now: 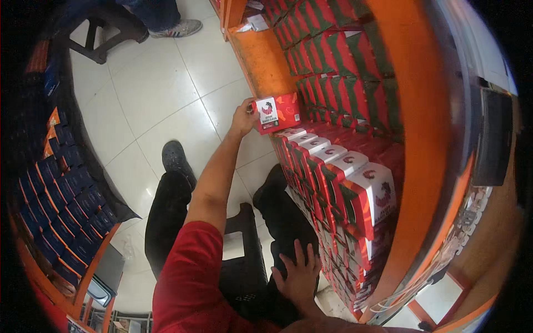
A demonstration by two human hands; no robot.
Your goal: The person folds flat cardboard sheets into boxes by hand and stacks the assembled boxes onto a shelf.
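My left hand (245,118) reaches out to the orange shelf and grips the left end of a red box (286,112) with a white printed label. The box lies at the far end of a row of similar red and white boxes (348,161), stacked in several layers. Whether it rests on the stack or is held just above it, I cannot tell. My right hand (298,272) lies with its fingers spread on my dark-trousered leg, beside the near part of the stack, and holds nothing.
Rows of red and green packs (350,72) fill the shelf behind the stack, framed by orange boards (425,139). Dark blue boxes (61,205) stand on the left. A black stool (250,255) is beneath me. Another person's shoe (176,29) shows at the top, near a second dark stool (102,36).
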